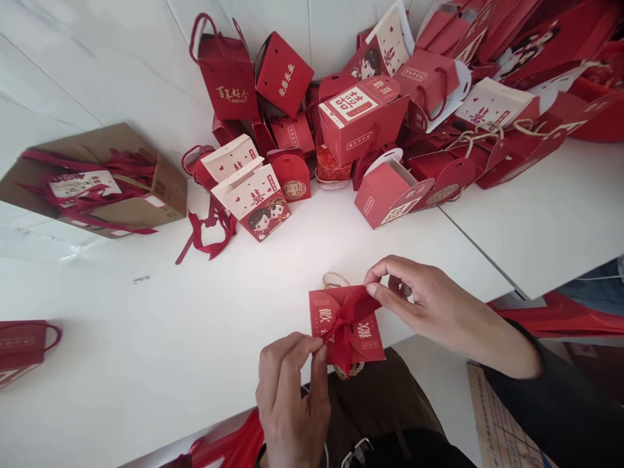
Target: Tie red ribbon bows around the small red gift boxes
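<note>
A small red gift box (319, 317) with pale Chinese characters lies at the front edge of the white table. Across its top runs a red ribbon (345, 318), gathered in a knot at the middle with loops and tails around it. My left hand (295, 390) pinches a ribbon end at the box's left side. My right hand (429, 302) pinches another part of the ribbon at the upper right. A gold cord handle (335, 279) sticks out behind the box, and more gold cord shows below its near edge.
A cardboard box (168, 188) of red ribbons stands at the back left, with a loose ribbon (212, 244) beside it. Many red gift boxes (361, 123) are piled along the wall. Another red box (22, 351) sits at the left edge of the white table (195, 338).
</note>
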`<state>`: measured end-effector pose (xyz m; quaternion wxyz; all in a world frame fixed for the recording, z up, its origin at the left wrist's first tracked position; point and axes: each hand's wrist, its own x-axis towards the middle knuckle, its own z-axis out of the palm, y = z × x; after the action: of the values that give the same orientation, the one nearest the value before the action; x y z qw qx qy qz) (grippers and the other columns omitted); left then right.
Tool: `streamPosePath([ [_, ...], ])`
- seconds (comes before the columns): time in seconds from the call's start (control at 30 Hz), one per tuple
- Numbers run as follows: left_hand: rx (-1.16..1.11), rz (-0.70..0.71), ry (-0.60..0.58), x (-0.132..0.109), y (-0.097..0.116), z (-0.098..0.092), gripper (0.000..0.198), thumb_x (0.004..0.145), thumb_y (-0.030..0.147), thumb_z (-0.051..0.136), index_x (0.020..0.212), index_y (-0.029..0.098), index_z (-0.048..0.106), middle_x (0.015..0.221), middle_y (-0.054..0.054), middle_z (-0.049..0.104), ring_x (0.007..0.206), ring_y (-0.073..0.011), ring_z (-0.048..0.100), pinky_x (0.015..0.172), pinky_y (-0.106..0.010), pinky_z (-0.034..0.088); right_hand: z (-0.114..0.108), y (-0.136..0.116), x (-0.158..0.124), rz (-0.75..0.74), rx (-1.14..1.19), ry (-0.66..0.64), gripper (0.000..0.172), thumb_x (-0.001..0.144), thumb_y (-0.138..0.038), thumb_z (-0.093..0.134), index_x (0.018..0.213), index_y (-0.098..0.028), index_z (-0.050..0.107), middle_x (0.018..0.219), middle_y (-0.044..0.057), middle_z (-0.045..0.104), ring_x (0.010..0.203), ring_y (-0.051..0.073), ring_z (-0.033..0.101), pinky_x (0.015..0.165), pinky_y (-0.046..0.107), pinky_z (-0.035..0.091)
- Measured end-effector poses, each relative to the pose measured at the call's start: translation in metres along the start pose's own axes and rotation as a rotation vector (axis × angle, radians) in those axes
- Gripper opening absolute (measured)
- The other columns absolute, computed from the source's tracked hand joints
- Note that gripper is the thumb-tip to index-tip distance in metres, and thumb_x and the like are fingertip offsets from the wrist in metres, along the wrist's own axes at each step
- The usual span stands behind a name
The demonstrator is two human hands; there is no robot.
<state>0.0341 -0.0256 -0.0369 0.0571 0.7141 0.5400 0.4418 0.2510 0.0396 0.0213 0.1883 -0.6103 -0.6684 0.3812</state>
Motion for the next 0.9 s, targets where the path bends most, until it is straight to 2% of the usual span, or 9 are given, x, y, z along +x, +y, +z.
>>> streamPosePath([
  [0.07, -0.045, -0.1, -0.073, -0.003, -0.001, 0.0, 0.017, 0.093, 0.004, 0.06, 0.102, 0.019, 0.061, 0.095, -0.004, 0.063, 0.086, -0.015, 0.06, 0.072, -0.026, 0.049, 0.0, 0.003, -0.001, -0.002, -0.009, 0.011, 0.02, 0.103, -0.041, 0.051, 0.096, -0.025, 0.062, 0.08, -0.002, 0.064, 0.056, 0.012, 0.049, 0.05, 0.027, 0.038],
  [0.2, -0.102, -0.278, -0.103, -0.007, -0.002, -0.002, 0.01, 0.098, 0.013, 0.052, 0.095, 0.022, 0.056, 0.092, -0.003, 0.059, 0.083, -0.0153, 0.058, 0.074, -0.026, 0.047, 0.0, 0.008, 0.0, 0.007, -0.022, 0.043, 0.021, 0.103, -0.042, 0.051, 0.096, -0.026, 0.061, 0.077, -0.002, 0.062, 0.057, 0.013, 0.05, 0.05, 0.027, 0.039],
  [0.43, -0.135, -0.344, -0.16, -0.007, -0.005, -0.01, 0.015, 0.099, 0.018, 0.051, 0.085, 0.023, 0.051, 0.08, 0.001, 0.054, 0.068, -0.0147, 0.051, 0.063, -0.024, 0.045, 0.0, 0.012, 0.001, 0.007, -0.027, 0.046, 0.023, 0.102, -0.043, 0.051, 0.093, -0.025, 0.062, 0.077, -0.001, 0.064, 0.059, 0.014, 0.053, 0.053, 0.028, 0.041],
  [0.63, -0.083, -0.249, -0.163, -0.004, -0.008, -0.012, 0.017, 0.096, 0.014, 0.055, 0.082, 0.023, 0.049, 0.076, 0.003, 0.052, 0.065, -0.0116, 0.051, 0.06, -0.021, 0.042, 0.001, 0.012, 0.0, 0.043, -0.009, 0.036, 0.022, 0.101, -0.044, 0.052, 0.094, -0.025, 0.062, 0.077, -0.002, 0.063, 0.058, 0.014, 0.052, 0.052, 0.028, 0.04],
  [0.83, -0.166, -0.236, -0.041, -0.004, 0.001, -0.008, 0.016, 0.094, 0.011, 0.058, 0.086, 0.023, 0.051, 0.086, 0.0, 0.062, 0.077, -0.0136, 0.06, 0.068, -0.024, 0.048, 0.002, 0.013, -0.001, 0.061, 0.021, 0.031, 0.02, 0.1, -0.042, 0.053, 0.095, -0.026, 0.063, 0.076, -0.002, 0.064, 0.059, 0.015, 0.054, 0.052, 0.027, 0.042],
  [0.9, -0.221, -0.241, -0.004, -0.006, 0.004, -0.006, 0.017, 0.093, 0.009, 0.06, 0.087, 0.024, 0.053, 0.084, 0.0, 0.062, 0.075, -0.0136, 0.06, 0.066, -0.024, 0.048, 0.002, 0.014, 0.0, 0.052, 0.027, 0.034, 0.021, 0.1, -0.042, 0.053, 0.095, -0.025, 0.063, 0.078, -0.001, 0.065, 0.061, 0.015, 0.055, 0.053, 0.027, 0.042],
])
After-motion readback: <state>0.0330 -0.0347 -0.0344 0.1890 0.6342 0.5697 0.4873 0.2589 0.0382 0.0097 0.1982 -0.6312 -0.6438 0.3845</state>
